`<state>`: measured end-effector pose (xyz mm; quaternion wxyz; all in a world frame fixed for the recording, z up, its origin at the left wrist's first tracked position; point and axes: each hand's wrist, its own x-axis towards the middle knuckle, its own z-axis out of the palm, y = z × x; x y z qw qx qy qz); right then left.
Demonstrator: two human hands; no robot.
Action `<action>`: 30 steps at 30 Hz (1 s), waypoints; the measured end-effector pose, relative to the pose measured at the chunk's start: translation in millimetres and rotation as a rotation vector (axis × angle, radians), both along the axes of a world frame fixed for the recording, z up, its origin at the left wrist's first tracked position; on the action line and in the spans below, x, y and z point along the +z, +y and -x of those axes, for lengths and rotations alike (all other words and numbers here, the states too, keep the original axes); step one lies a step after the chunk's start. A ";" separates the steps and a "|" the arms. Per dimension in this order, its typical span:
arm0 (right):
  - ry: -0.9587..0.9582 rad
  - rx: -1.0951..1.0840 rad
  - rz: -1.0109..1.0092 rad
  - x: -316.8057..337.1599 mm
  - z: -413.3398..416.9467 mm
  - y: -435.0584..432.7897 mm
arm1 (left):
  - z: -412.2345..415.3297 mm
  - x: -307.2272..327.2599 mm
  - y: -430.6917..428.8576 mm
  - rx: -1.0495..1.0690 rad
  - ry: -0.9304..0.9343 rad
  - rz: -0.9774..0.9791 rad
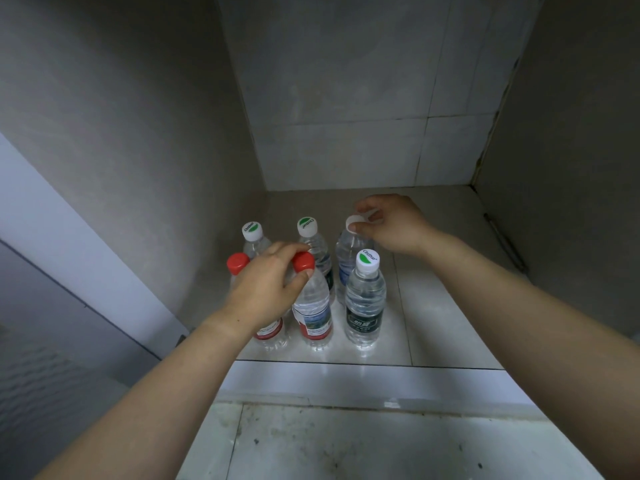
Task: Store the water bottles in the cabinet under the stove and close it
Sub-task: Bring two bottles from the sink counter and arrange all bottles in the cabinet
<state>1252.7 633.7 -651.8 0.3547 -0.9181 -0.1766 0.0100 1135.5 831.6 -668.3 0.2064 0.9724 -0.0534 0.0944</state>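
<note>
Several water bottles stand upright on the tiled cabinet floor (440,306). Two red-capped ones are in front at the left: one (313,306) has my left hand (266,289) gripping its neck just under the cap, the other (237,263) is partly hidden behind that hand. A green-and-white-capped bottle (365,299) stands in front at the right. Behind are two more green-capped bottles (252,233) (308,230) and a white-capped bottle (351,251). My right hand (391,223) pinches the white cap with its fingertips.
The cabinet's grey side walls (138,150) and tiled back wall (346,116) box in the bottles. The open door (69,254) hangs at the left. A raised white sill (346,379) fronts the cabinet, with dirty floor tiles (363,445) below. Bare shelf floor lies right of the bottles.
</note>
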 end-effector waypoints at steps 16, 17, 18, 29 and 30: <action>-0.037 0.080 0.370 57.9 109.7 -24.8 | 51.8 64.9 -0.2 -0.009 0.189 -0.207; -0.011 0.071 0.373 71.2 126.7 -27.4 | 64.6 79.4 -1.3 -0.001 0.233 -0.196; 0.021 0.065 0.389 87.2 145.6 -30.2 | 78.2 96.2 -2.6 0.012 0.271 -0.181; 0.345 -0.066 0.417 367.1 314.1 -40.5 | 213.5 384.5 -17.2 -0.008 0.473 -0.085; 0.365 -0.078 0.408 393.9 326.5 -38.4 | 223.3 410.8 -18.7 -0.027 0.477 -0.079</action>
